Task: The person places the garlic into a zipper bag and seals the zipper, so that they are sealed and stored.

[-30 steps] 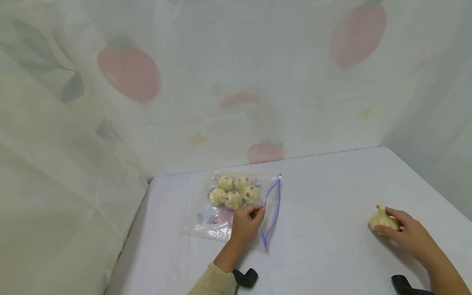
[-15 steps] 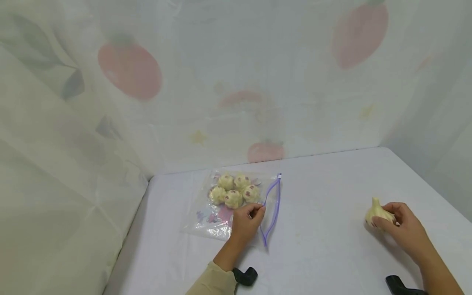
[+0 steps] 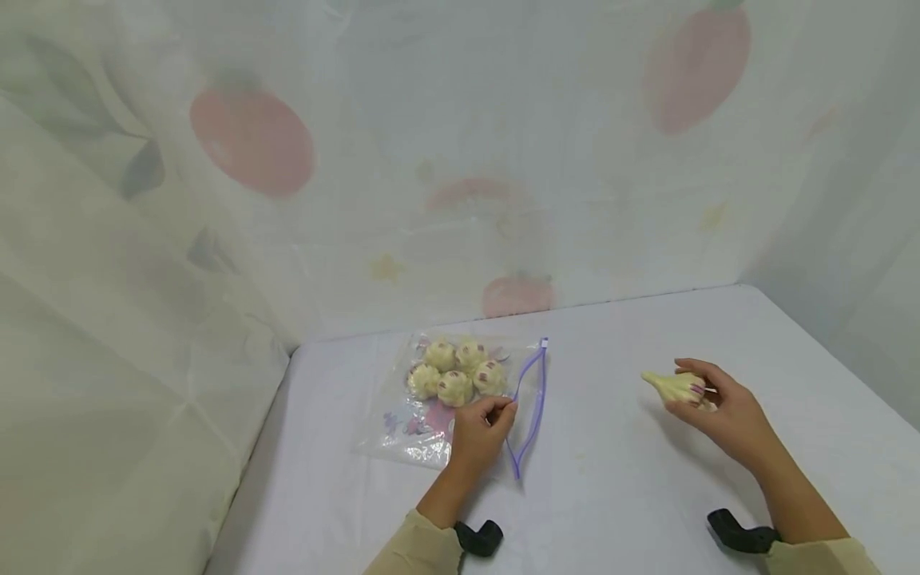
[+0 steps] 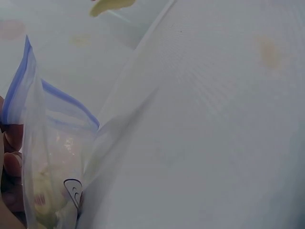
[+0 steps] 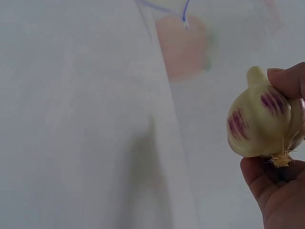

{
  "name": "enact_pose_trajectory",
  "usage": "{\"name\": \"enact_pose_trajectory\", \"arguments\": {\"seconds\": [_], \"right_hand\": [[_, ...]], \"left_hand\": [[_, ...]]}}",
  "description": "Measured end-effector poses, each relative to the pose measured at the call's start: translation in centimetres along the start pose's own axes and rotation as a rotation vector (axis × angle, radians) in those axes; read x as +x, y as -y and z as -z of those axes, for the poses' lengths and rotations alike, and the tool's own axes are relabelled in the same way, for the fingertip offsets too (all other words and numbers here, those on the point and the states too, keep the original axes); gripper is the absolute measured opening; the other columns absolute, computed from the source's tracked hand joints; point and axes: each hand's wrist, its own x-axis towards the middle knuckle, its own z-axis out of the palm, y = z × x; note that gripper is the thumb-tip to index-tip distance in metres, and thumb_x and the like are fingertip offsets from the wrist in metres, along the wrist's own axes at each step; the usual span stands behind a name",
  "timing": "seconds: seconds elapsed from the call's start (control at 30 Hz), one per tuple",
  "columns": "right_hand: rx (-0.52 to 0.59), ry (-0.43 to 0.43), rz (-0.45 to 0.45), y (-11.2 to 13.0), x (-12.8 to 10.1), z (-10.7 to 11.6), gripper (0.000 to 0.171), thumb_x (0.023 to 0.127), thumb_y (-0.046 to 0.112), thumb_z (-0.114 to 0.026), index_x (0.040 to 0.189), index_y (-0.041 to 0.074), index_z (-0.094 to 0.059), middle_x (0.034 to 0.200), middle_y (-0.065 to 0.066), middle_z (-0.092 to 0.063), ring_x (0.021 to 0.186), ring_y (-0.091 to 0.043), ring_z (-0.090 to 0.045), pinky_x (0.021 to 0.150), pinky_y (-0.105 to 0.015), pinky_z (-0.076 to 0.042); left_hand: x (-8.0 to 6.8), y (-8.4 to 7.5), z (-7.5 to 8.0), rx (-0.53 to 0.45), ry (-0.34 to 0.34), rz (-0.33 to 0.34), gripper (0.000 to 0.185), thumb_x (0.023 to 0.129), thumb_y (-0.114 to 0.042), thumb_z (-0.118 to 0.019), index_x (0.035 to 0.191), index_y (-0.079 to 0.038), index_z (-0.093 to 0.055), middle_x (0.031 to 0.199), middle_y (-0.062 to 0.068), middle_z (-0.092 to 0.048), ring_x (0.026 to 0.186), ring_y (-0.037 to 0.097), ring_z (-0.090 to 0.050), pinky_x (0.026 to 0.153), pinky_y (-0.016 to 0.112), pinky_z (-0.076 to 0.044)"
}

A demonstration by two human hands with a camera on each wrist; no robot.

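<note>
My left hand (image 3: 480, 434) pinches the near lip of a clear zip bag (image 3: 402, 435) with a purple zip edge, and its mouth gapes toward the right. Inside the bag lie several garlic bulbs (image 3: 455, 389), pale with purple marks. My right hand (image 3: 729, 411) grips another garlic bulb (image 3: 678, 387) between thumb and fingers, stem pointing left, its shadow on the table below. In the right wrist view, purple streaks and a tuft of roots show on this garlic bulb (image 5: 259, 119). The left wrist view shows the bag's open purple edge (image 4: 71, 100) beside the left fingers.
A white-covered table (image 3: 596, 495) lies under everything. Behind it hangs a pale curtain (image 3: 604, 192) printed with fruit, and another curtain (image 3: 144, 359) borders the left side. Dark wrist mounts (image 3: 480, 539) stick out at both wrists.
My right hand has lifted the garlic bulb off the right side of the table and carried it left toward the bag, tipping its stem leftward. The left hand and the bag stay in place.
</note>
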Motion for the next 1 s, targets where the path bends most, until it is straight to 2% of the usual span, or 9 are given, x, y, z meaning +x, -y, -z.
{"name": "enact_pose_trajectory", "arguments": {"seconds": [0.07,0.17,0.27,0.37,0.47,0.53,0.7,0.83,1.0], "right_hand": [[0.015,0.021,0.006,1.1,0.8,-0.8,0.062,0.087,0.035,-0.075,0.139,0.013,-0.050,0.133,-0.016,-0.056,0.113,-0.015,-0.052,0.078,-0.008,-0.045],[0.054,0.050,0.011,2.4,1.8,-2.0,0.061,0.088,0.036,-0.074,0.139,0.013,-0.050,0.135,-0.017,-0.054,0.117,-0.035,-0.053,0.090,-0.032,-0.054],[0.119,0.092,0.005,3.3,2.7,-3.6,0.062,0.088,0.036,-0.075,0.140,0.015,-0.048,0.137,-0.018,-0.052,0.120,-0.041,-0.053,0.089,-0.049,-0.054],[0.193,0.135,0.009,3.8,3.6,-5.4,0.063,0.086,0.031,-0.077,0.141,0.019,-0.047,0.140,-0.015,-0.052,0.120,-0.039,-0.055,0.085,-0.038,-0.056],[0.255,0.162,0.026,4.1,4.2,-7.4,0.065,0.084,0.025,-0.079,0.140,0.020,-0.047,0.141,-0.012,-0.052,0.119,-0.034,-0.056,0.083,-0.026,-0.055],[0.273,0.172,0.030,4.2,4.3,-8.6,0.066,0.083,0.026,-0.080,0.140,0.020,-0.047,0.140,-0.011,-0.053,0.118,-0.032,-0.057,0.082,-0.024,-0.055],[0.267,0.188,0.011,4.8,4.4,-10.9,0.066,0.082,0.033,-0.081,0.138,0.018,-0.049,0.136,-0.011,-0.057,0.119,-0.035,-0.058,0.082,-0.033,-0.056],[0.247,0.194,-0.006,5.7,4.5,-12.3,0.066,0.080,0.029,-0.082,0.137,0.015,-0.052,0.135,-0.014,-0.058,0.122,-0.040,-0.056,0.085,-0.043,-0.055],[0.262,0.186,-0.019,6.7,4.8,-13.6,0.066,0.076,0.022,-0.084,0.135,0.015,-0.054,0.134,-0.016,-0.059,0.123,-0.042,-0.055,0.084,-0.044,-0.054]], "left_hand": [[0.0,0.2,-0.1,0.001,-0.002,0.004,0.005,0.082,0.005,-0.071,0.079,0.002,-0.073,0.063,0.010,-0.064,0.056,0.010,-0.053,0.050,0.019,-0.045],[-0.1,1.2,-0.4,0.005,-0.002,0.012,0.005,0.081,0.006,-0.072,0.080,0.001,-0.073,0.063,0.009,-0.064,0.057,0.005,-0.051,0.050,0.016,-0.044],[-0.3,2.7,-0.8,0.010,-0.003,0.004,0.004,0.083,0.003,-0.072,0.079,0.001,-0.073,0.062,0.008,-0.064,0.057,0.004,-0.050,0.049,0.015,-0.043],[-0.5,3.8,-1.1,0.019,-0.007,-0.016,0.006,0.084,-0.002,-0.072,0.079,-0.002,-0.073,0.062,0.005,-0.064,0.057,0.003,-0.050,0.048,0.015,-0.043],[-0.5,4.1,-0.9,0.010,0.000,-0.021,0.005,0.085,-0.007,-0.074,0.080,-0.007,-0.075,0.063,0.000,-0.064,0.058,0.002,-0.051,0.049,0.016,-0.044],[-0.5,4.1,-0.8,0.003,0.010,-0.015,0.005,0.086,-0.009,-0.074,0.081,-0.010,-0.075,0.064,-0.002,-0.064,0.059,0.001,-0.051,0.050,0.016,-0.044],[-0.5,3.8,-0.5,-0.009,0.021,-0.002,0.005,0.087,-0.011,-0.073,0.083,-0.012,-0.075,0.065,-0.003,-0.064,0.060,0.000,-0.052,0.052,0.017,-0.046],[-0.6,3.9,-0.6,-0.001,0.003,-0.012,0.004,0.086,-0.009,-0.074,0.082,-0.010,-0.076,0.064,0.000,-0.065,0.059,0.001,-0.052,0.052,0.016,-0.046],[-0.5,3.5,-0.9,0.019,-0.015,-0.002,0.006,0.082,-0.001,-0.076,0.080,-0.007,-0.075,0.062,0.003,-0.064,0.058,0.003,-0.051,0.051,0.014,-0.043]]}}
